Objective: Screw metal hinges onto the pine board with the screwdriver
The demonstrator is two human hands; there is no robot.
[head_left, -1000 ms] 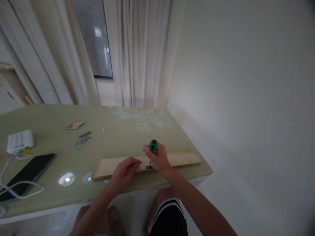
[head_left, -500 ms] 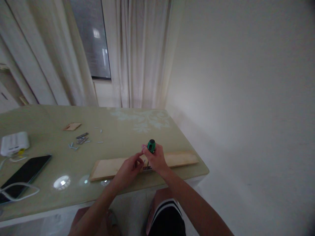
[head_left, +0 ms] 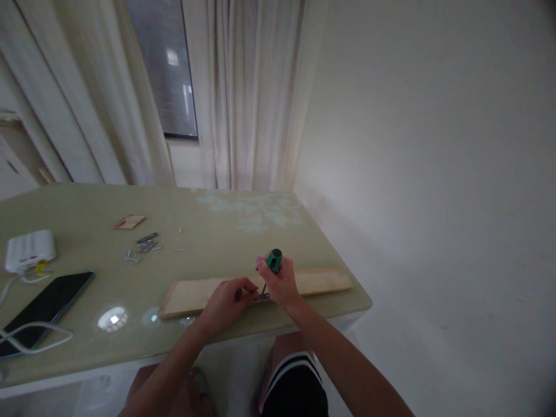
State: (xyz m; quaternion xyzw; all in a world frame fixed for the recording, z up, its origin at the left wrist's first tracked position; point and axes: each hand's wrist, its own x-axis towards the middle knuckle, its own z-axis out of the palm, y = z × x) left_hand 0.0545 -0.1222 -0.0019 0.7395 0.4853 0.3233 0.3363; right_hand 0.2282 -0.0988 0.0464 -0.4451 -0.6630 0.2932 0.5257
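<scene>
My right hand (head_left: 282,284) is wrapped round a screwdriver with a green and black handle (head_left: 274,260). Its thin shaft (head_left: 263,288) points down at a small metal plate (head_left: 262,297) on the near edge of a long pale wooden board (head_left: 191,295). My left hand (head_left: 230,300) is closed, its thumb and finger together at the left end of that plate. Whether a screw is also between those fingertips is too small to tell. The board lies flat along the front of the table, and both hands cover its middle.
Several loose screws (head_left: 130,257) and metal plates (head_left: 146,246) lie on the green-topped table (head_left: 208,249), near a small wood piece (head_left: 130,222). At the left are a white box (head_left: 30,250), a dark tablet (head_left: 47,310) and a white cable (head_left: 39,350). A wall (head_left: 417,202) stands at the right.
The screwdriver handle and right hand have shifted slightly right, with the shaft now leaning. My left fingertips have come lower, toward the plate; a thin piece seen by them earlier no longer stands out.
</scene>
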